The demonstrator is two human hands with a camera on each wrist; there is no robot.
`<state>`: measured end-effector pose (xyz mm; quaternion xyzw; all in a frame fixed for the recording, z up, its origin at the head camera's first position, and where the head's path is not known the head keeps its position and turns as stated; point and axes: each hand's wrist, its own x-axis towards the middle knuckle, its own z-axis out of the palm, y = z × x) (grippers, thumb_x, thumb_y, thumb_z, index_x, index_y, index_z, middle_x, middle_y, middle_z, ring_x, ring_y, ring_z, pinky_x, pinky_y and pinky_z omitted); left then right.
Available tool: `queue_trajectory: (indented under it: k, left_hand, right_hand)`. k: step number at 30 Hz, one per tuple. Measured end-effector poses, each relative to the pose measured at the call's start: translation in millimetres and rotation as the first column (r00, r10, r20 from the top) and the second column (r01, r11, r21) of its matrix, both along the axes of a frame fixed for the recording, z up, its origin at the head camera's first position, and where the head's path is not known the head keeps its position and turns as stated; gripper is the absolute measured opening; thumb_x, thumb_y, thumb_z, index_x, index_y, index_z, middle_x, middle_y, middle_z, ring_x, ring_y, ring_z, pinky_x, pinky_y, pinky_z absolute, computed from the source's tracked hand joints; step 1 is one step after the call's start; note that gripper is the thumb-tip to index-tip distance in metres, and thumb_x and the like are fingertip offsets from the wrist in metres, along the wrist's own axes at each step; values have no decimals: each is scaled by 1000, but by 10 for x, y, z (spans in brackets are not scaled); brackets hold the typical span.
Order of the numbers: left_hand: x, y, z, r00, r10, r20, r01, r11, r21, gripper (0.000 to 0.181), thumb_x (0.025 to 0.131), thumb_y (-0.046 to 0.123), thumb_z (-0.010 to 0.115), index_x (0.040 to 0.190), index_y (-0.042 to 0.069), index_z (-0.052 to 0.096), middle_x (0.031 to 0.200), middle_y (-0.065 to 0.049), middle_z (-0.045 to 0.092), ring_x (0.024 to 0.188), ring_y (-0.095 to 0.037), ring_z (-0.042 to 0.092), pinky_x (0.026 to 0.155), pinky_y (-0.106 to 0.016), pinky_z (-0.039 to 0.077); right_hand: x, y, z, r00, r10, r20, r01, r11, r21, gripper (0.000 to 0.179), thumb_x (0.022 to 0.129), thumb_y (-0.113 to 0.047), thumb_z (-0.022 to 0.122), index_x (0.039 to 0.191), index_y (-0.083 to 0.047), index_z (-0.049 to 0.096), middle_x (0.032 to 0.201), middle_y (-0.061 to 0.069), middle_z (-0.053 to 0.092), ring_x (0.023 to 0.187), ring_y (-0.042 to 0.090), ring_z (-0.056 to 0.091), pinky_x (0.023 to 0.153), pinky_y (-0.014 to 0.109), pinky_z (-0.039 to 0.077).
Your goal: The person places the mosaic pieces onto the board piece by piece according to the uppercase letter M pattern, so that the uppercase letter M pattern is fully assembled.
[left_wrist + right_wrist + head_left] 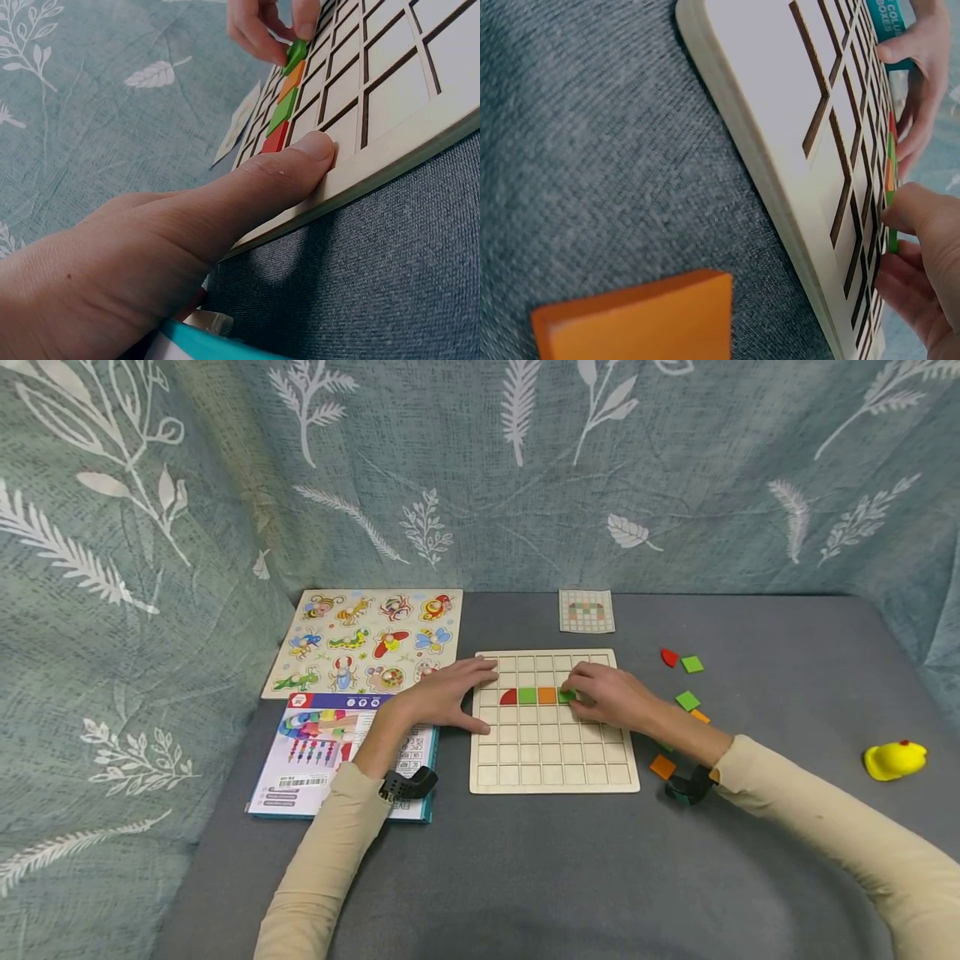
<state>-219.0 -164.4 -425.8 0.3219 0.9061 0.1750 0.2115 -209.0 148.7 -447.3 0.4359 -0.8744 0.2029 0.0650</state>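
Note:
A wooden grid board (555,785) lies in the middle of the table. My right hand (611,696) pinches a green square tile (294,57) between thumb and fingers; it sits tilted at a cell of the board. Left of it in the same row lie a red rounded tile (510,697), a green square tile (527,696) and an orange square tile (547,695). My left hand (448,695) rests at the board's left edge, fingers spread, the thumb lying on the rim in the left wrist view.
Loose tiles lie right of the board: a red one (670,657), green ones (692,664) and an orange one (662,767). A pattern card (587,622) is behind the board. Left are an insect puzzle (360,627) and a box (300,768). A yellow toy duck (895,761) stands far right.

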Motion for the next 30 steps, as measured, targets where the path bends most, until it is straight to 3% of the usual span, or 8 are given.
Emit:
queue_trajectory:
  k: [14,30]
  left_hand:
    - [4,10,-28,1000,-9,3,9,1000,5,90,79,51,75,151,12,37,162,-6,24,152,-29,15,118,-58,23]
    - [-9,7,-13,1000,-4,9,4,1000,11,91,79,51,75,152,13,35,163,-5,22,152,-29,14,118,-59,21]
  right_hand:
    - [-2,-6,-33,997,19,-77,-22,999,-30,15,82,-6,72,97,-9,73,91,5,66,63,11,57,52,24,44]
    - [-25,-25,-7,995,-4,-98,3,1000,-17,17,80,-7,72,97,-9,72,93,7,66,61,13,59,49,27,46]
